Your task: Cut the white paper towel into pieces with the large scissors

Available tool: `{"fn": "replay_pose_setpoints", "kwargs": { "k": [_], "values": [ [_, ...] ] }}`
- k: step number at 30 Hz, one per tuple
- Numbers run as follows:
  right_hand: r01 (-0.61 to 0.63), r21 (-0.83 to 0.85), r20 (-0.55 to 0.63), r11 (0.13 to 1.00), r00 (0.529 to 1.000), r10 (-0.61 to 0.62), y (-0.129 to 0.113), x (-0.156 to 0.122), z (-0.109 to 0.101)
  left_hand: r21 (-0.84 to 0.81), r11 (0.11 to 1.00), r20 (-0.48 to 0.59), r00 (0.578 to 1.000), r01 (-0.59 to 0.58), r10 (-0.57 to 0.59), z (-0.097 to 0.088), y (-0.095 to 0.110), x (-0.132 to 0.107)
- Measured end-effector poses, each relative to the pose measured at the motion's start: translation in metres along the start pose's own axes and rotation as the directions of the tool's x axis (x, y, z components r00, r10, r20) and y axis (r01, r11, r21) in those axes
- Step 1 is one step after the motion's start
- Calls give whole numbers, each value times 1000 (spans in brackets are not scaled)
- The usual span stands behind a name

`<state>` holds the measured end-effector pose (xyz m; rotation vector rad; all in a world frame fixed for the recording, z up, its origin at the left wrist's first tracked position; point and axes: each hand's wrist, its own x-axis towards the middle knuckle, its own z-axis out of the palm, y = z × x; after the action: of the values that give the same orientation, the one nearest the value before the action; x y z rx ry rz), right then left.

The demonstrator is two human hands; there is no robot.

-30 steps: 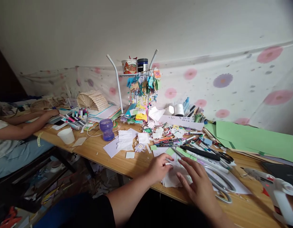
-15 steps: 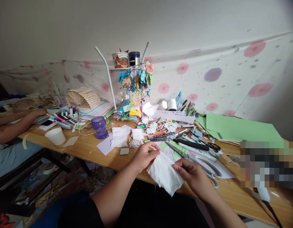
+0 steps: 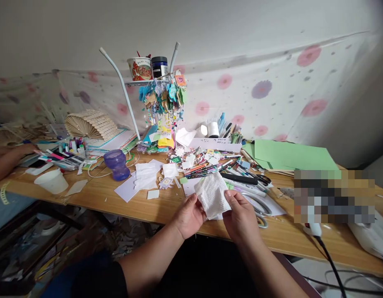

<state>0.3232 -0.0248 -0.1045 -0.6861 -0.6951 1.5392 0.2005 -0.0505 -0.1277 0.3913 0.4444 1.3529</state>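
Note:
Both my hands hold up a white embossed paper napkin (image 3: 211, 193) just above the front edge of the wooden table (image 3: 166, 209). My left hand (image 3: 189, 215) pinches its lower left edge. My right hand (image 3: 241, 215) grips its lower right edge, thumb on top. Behind the napkin lie large scissors (image 3: 256, 203), white paper sheets and a spread of pens and pencils (image 3: 216, 169).
A purple cup (image 3: 116, 164), a white cup (image 3: 53, 181), white paper squares (image 3: 144, 173), green paper sheets (image 3: 287, 155) and a stand hung with coloured paper ornaments (image 3: 162, 97) crowd the table. Another person's arm (image 3: 8, 159) rests at far left. A black cable (image 3: 331, 260) runs off the right front.
The napkin went from lying flat under my hands to being lifted and held upright between them. The view has shifted right, sliding the table contents leftward.

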Motion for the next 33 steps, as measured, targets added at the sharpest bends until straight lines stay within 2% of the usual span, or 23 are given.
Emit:
{"fn": "replay_pose_setpoints", "kwargs": {
  "k": [3,5,8,10,15,17,19,21,23,25,26,28,30,33],
  "values": [
    [18,-7,-4,1000,1000,-18,1,1,0,-76,990,-17,992,121,-122,3,-8,-1],
    [28,-95,9,995,1000,-27,4,1,-5,-26,990,-53,989,135,-137,5,-10,1],
    [69,-276,52,959,997,-57,5,2,-15,99,995,-135,991,14,0,11,-2,7],
    [100,-372,74,923,994,-78,4,2,-20,160,986,-138,988,-53,75,14,5,11],
    [168,-565,78,808,986,-151,2,4,-24,261,960,-106,985,-103,135,17,13,13],
    [229,-686,131,691,972,-192,2,5,-25,292,951,-120,982,-105,145,15,11,12],
    [317,-810,239,493,947,-216,1,8,-30,348,931,-136,977,-106,162,12,10,12],
    [395,-891,343,222,909,-237,-5,14,-39,388,913,-158,966,-128,202,8,10,14],
    [384,-920,391,-81,881,-267,-14,22,-54,363,919,-183,956,-152,230,3,13,17],
    [299,-891,391,-340,888,-243,-25,31,-72,293,944,-203,955,-152,217,-2,16,21],
    [278,-857,387,-433,903,-187,-30,35,-80,258,956,-210,957,-141,198,-5,18,24],
    [292,-797,380,-529,923,-63,-37,40,-92,204,972,-233,958,-118,165,-11,20,27],
    [316,-770,377,-554,926,4,-41,42,-96,161,982,-258,956,-99,139,-15,22,30],
    [291,-789,371,-541,928,-42,-42,39,-93,126,986,-238,962,-106,134,-18,24,32]
  ]
}}
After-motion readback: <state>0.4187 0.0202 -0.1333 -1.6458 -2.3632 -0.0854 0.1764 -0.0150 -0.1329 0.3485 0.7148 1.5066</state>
